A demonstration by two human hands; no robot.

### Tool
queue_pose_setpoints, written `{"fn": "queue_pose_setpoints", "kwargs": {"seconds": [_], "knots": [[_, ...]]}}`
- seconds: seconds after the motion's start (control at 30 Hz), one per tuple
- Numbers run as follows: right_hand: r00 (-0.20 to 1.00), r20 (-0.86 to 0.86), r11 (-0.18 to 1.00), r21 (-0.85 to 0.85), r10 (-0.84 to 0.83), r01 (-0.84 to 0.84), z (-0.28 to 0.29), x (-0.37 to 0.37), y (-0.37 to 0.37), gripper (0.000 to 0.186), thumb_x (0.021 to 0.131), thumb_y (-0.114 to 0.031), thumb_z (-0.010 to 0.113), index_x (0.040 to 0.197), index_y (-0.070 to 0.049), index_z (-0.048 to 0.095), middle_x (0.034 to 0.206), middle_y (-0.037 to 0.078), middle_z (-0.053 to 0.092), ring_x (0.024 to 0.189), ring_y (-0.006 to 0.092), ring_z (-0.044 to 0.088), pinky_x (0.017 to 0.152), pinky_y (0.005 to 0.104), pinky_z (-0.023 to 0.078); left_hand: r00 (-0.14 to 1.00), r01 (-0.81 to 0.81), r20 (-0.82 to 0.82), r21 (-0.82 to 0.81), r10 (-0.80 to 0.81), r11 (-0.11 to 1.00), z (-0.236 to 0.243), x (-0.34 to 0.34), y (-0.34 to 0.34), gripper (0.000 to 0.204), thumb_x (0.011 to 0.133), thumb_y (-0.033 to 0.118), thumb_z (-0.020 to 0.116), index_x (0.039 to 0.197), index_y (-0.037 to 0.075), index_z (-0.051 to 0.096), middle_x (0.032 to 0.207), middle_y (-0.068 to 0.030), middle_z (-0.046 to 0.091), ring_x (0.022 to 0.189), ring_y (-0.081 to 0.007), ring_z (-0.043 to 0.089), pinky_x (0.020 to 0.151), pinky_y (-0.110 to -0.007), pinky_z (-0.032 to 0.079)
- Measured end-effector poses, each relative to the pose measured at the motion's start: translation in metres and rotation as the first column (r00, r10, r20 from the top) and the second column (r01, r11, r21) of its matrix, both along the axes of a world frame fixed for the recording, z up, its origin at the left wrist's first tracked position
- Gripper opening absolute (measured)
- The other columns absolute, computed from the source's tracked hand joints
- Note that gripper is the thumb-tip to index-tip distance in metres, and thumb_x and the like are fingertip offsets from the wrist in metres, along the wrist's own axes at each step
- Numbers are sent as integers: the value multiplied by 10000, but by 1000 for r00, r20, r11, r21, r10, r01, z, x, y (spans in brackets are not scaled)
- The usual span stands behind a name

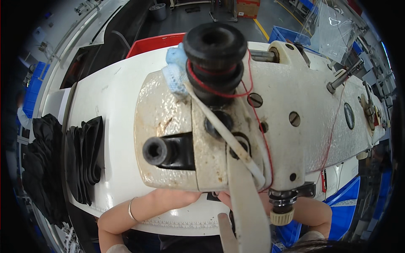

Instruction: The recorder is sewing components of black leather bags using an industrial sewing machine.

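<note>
Hands at a sewing machine head point(168, 109), the landmark for all places given here. At its near edge, the left hand point(181, 198) reaches in from the left, a metal bangle point(130, 209) at the wrist, and the right hand point(225, 199) lies just beyond a pale lever point(247, 206). The head covers the fingers of both, so how wide they stand, or what they grip, cannot be told. Between them shows a dark sliver point(213, 196), perhaps the edge of a black fabric piece.

Stage of work: handling below the head appears to be under way. Folded black fabric strips point(86, 158) lie on the table to the left of the head, and a larger black fabric bundle point(42, 168) sits farther left, past the table's edge. Whether these are finished or waiting cannot be judged; no seam is visible.

Obstructions and surroundings: a black ribbed knob point(215, 46) rises from the head, wound with red thread point(257, 118), and a white tube point(228, 137) crosses it; together with the head's casing and lever, they block the view downward. A blue cloth point(175, 71) is tucked beside the knob. Blue bins point(346, 211) stand to the right of the head; beyond its far side are a red bin point(156, 44), a cardboard box point(247, 8) and a grey bucket point(158, 12).
</note>
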State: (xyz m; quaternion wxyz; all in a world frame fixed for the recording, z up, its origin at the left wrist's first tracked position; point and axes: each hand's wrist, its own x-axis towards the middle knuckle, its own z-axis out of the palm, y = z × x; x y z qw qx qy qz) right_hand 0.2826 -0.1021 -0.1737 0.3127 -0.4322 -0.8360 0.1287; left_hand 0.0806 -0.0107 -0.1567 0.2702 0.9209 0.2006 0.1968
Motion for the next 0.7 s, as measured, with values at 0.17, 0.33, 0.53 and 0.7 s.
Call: {"fn": "queue_pose_setpoints", "kwargs": {"seconds": [0.17, 0.33, 0.53, 0.7], "knots": [[989, 112, 968, 221, 99, -122, -13, 2, 20, 235, 688, -162, 598, 862, -7, 628, 907, 174, 586, 857, 316, 573, 752, 428, 490, 998, -37, -26, 417, 53, 908, 3, -3, 14, 225, 642, -18, 639, 865, 1, 670, 756, -159, 638, 663, -337, 619, 572, -398, 492], [968, 216, 907, 368, 130, -204, -16, 4, 26, 250, 663, -156, 584, 849, 7, 622, 883, 227, 593, 881, 376, 564, 775, 457, 468, 931, -333, 80, -216, 357, 918, 25, -1, 2, 231, 632, -45, 599, 849, 5, 662, 755, -143, 650, 674, -338, 636, 595, -405, 500], [971, 194, 886, 411, 142, -212, -20, 6, 24, 248, 671, -157, 576, 836, 26, 610, 970, 250, 594, 921, 385, 565, 810, 462, 475, 983, -114, -120, 192, 139, 975, 4, -18, -2, 245, 765, 10, 647, 1006, 49, 648, 931, -78, 666, 828, -232, 654, 668, -326, 527], [985, 144, 875, 460, 94, -151, -24, -2, 27, 241, 659, -159, 575, 813, 24, 602, 981, 248, 592, 929, 382, 563, 812, 458, 475, 987, -70, -122, 260, 105, 963, 3, -20, -2, 248, 758, 6, 653, 1003, 44, 645, 927, -84, 665, 811, -242, 653, 656, -333, 527]]}}
